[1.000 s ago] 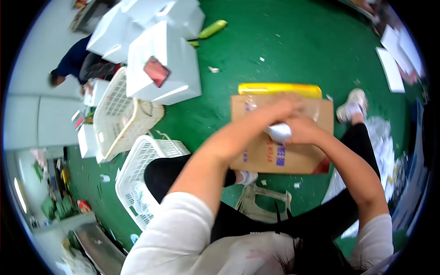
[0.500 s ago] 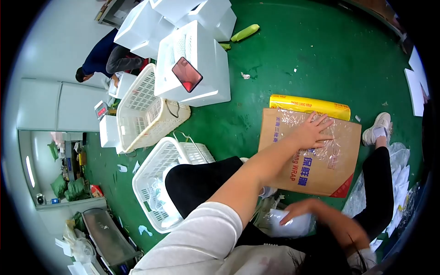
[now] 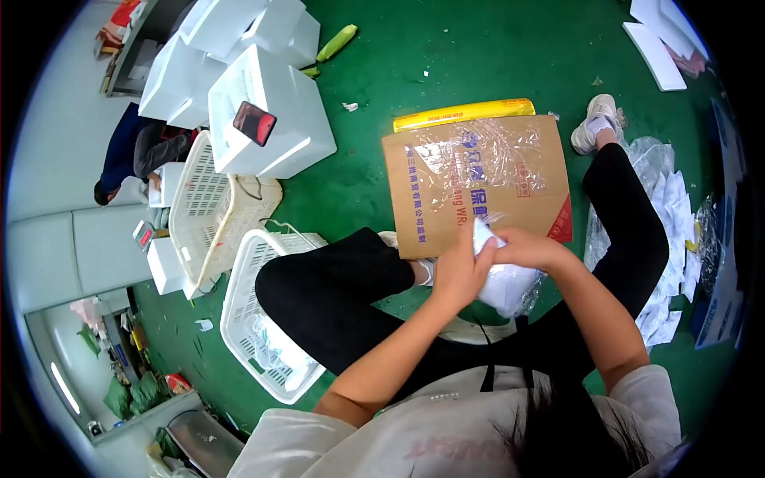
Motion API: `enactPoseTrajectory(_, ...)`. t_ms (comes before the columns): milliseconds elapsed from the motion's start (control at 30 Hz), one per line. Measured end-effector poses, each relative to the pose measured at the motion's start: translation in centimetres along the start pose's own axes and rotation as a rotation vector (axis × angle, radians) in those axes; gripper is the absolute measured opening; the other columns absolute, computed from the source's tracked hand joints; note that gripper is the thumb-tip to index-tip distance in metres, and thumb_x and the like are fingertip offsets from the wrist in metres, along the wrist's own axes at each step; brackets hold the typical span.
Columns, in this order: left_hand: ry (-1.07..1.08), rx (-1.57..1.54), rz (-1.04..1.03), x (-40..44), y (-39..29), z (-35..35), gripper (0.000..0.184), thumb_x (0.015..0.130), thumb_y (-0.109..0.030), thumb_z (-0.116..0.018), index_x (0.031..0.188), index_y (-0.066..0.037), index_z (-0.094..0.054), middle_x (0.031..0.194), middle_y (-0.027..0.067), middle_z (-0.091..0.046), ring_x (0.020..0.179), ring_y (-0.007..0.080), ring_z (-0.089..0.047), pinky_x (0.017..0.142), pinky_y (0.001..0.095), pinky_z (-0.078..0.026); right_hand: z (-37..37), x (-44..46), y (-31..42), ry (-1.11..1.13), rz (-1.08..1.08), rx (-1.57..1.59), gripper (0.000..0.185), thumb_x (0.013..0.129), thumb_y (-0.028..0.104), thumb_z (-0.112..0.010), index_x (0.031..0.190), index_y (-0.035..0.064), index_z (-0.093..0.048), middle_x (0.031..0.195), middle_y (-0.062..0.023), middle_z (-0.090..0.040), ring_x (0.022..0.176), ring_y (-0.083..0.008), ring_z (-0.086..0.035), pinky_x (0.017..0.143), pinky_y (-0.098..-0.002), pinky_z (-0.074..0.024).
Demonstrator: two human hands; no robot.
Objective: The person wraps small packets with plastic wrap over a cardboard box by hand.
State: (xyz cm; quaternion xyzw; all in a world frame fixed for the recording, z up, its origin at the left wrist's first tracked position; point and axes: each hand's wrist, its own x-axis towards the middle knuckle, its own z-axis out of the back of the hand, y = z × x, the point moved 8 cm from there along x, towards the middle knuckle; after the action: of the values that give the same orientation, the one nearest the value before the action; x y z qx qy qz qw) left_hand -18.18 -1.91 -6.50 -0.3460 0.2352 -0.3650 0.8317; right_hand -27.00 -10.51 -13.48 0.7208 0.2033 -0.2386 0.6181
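Observation:
Both hands meet around a white bundle in clear plastic (image 3: pixel 510 288), at the near edge of a brown cardboard box (image 3: pixel 430 195). My left hand (image 3: pixel 456 267) is closed on the bundle's upper, gathered end. From the right, my right hand (image 3: pixel 527 247) has its fingers wrapped round the same gathered part, touching the left. The bundle's fuller part hangs below the fingers. Clear film lies crumpled over the top of the box. A yellow roll of wrap (image 3: pixel 466 115) rests along the box's far edge.
White foam boxes (image 3: pixel 307 131) stand at the upper left, one with a phone (image 3: pixel 255 123) on it. Two white baskets (image 3: pixel 203 187) are left of my legs. A person (image 3: pixel 127 151) bends over at far left. White packets (image 3: pixel 668 255) lie at right.
My left hand has left the box top, where it lay spread, and joined my right hand at the bundle. The bundle has come up from near my lap to the box's near edge.

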Motion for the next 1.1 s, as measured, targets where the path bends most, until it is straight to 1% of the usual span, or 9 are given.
enactPoseTrajectory(233, 0.203, -0.934, 0.559, -3.6, 4.4, -1.7, 0.045, 0.103, -0.04, -0.043, 0.11, 0.001, -0.061, 0.104, 0.0125, -0.066, 0.091, 0.0189, -0.063, 0.082, 0.0318, -0.049, -2.3, -13.6, 15.8, -1.0, 0.442, -0.41, 0.044, 0.085, 0.017, -0.066, 0.123, -0.002, -0.058, 0.113, -0.0236, -0.065, 0.106, -0.0352, -0.062, 0.092, -0.0407, -0.0467)
enactPoseTrajectory(300, 0.158, -1.117, 0.522, -4.6, 2.1, -0.2, 0.051, 0.102, -0.047, -0.038, 0.114, -0.003, -0.06, 0.105, 0.0091, -0.065, 0.091, 0.0169, -0.062, 0.082, 0.031, -0.049, -6.4, -14.6, 16.5, -0.864, 0.533, -0.535, 0.055, 0.086, 0.009, -0.06, 0.137, -0.0034, -0.044, 0.144, -0.0222, -0.043, 0.135, -0.035, -0.04, 0.112, -0.0419, -0.0293)
enactPoseTrajectory(500, 0.221, -1.694, 0.55, -10.1, -2.4, 3.7, 0.046, 0.1, -0.05, -0.043, 0.118, -0.011, -0.058, 0.107, 0.0028, -0.064, 0.095, 0.0128, -0.06, 0.087, 0.0316, -0.049, -13.6, -13.1, 16.3, -0.536, 0.976, 0.305, 0.08, 0.093, 0.046, -0.051, 0.148, -0.0046, -0.023, 0.15, -0.0227, -0.032, 0.137, -0.036, -0.036, 0.114, -0.0476, -0.0258)
enactPoseTrajectory(600, 0.327, -2.076, 0.003, -10.4, 1.5, 13.0, 0.053, 0.098, -0.056, -0.042, 0.12, -0.011, -0.059, 0.109, 0.008, -0.064, 0.097, 0.0184, -0.062, 0.09, 0.035, -0.05, -17.9, -10.6, 17.7, -0.36, 0.98, -0.067, 0.075, 0.089, 0.028, -0.058, 0.147, -0.0052, -0.024, 0.151, -0.0223, -0.032, 0.134, -0.0365, -0.041, 0.113, -0.0461, -0.0279)
enactPoseTrajectory(733, -1.084, -1.406, 0.513, -21.5, 16.9, 30.0, 0.033, 0.1, -0.041, -0.041, 0.111, -0.016, -0.061, 0.091, 0.0026, -0.065, 0.082, 0.0197, -0.063, 0.073, 0.0407, -0.053, -11.8, -12.7, 15.8, -0.653, 0.963, -0.23, 0.064, 0.085, 0.005, -0.056, 0.145, -0.0031, -0.032, 0.148, -0.0213, -0.037, 0.128, -0.0342, -0.048, 0.109, -0.0443, -0.0342)
enactPoseTrajectory(800, -0.925, -0.982, 0.266, -24.3, 25.6, 35.1, 0.043, 0.101, -0.044, -0.041, 0.121, -0.011, -0.059, 0.108, 0.0053, -0.066, 0.1, 0.0215, -0.063, 0.09, 0.043, -0.05, -5.4, -14.7, 12.6, -0.835, 0.816, -0.134, 0.057, 0.088, 0.003, -0.054, 0.143, -0.0005, -0.038, 0.145, -0.0158, -0.043, 0.123, -0.0271, -0.052, 0.104, -0.0394, -0.0401)
enactPoseTrajectory(933, -0.928, -0.67, 1.006, -29.8, 31.6, 33.3, 0.063, 0.098, -0.044, -0.042, 0.145, -0.002, -0.037, 0.142, 0.0151, -0.049, 0.126, 0.0342, -0.05, 0.109, 0.0493, -0.038, 6.1, -25.1, 4.3, -1.359, 0.707, 0.044, 0.043, 0.093, 0.001, -0.052, 0.135, 0.0019, -0.048, 0.136, -0.0103, -0.051, 0.111, -0.0172, -0.06, 0.092, -0.0289, -0.0467)
enactPoseTrajectory(1033, -1.16, 0.116, 0.702, -24.2, 30.8, 39.6, 0.052, 0.097, -0.023, -0.051, 0.14, 0.005, -0.042, 0.14, 0.0222, -0.047, 0.124, 0.0357, -0.05, 0.103, 0.0426, -0.043, 12.7, -32.2, -8.3, -1.647, 0.507, 0.186, 0.037, 0.094, 0.002, -0.054, 0.13, 0.0008, -0.051, 0.129, -0.0095, -0.057, 0.102, -0.0155, -0.062, 0.085, -0.0267, -0.0473)
enactPoseTrajectory(1100, -1.062, 0.628, 0.157, -13.6, 15.2, 36.1, 0.053, 0.096, -0.022, -0.048, 0.141, 0.006, -0.04, 0.142, 0.0261, -0.044, 0.127, 0.0378, -0.046, 0.106, 0.042, -0.039, 15.9, -33.5, -22.2, -1.695, 0.237, 0.604, 0.038, 0.092, 0.011, -0.059, 0.129, 0.0031, -0.054, 0.119, -0.0081, -0.063, 0.099, -0.0153, -0.063, 0.083, -0.0288, -0.049)
